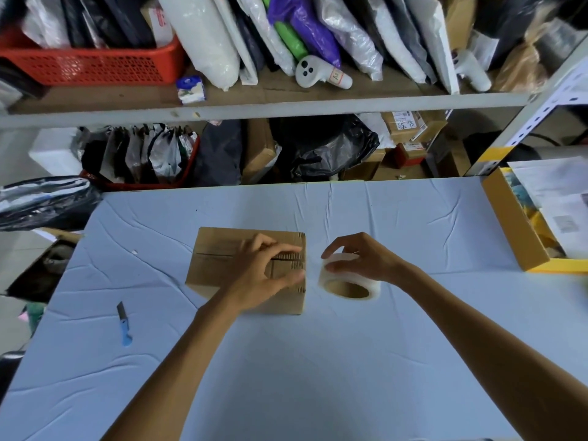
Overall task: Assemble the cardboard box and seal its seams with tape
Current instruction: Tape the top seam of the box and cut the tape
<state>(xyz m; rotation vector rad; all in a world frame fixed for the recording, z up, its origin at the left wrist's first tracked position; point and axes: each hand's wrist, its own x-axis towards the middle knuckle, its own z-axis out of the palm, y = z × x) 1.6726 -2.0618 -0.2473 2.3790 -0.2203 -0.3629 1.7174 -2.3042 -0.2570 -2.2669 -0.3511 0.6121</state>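
A small brown cardboard box (219,265) stands on the pale blue table (286,361), its top flaps folded down with the middle seam running left to right. My left hand (264,275) rests on the box's right end, fingers and thumb spread over the seam near the edge. Just right of the box sits a roll of clear tape (348,280) with a brown core. My right hand (356,259) grips the roll from above, fingers curled round its rim. A short stretch of clear tape seems to span from the roll to the box.
A blue-handled utility knife (124,324) lies at the table's left. An open yellow-brown box (521,230) with papers stands at the right edge. Shelves with bags, a red basket (92,63) and parcels rise behind the table.
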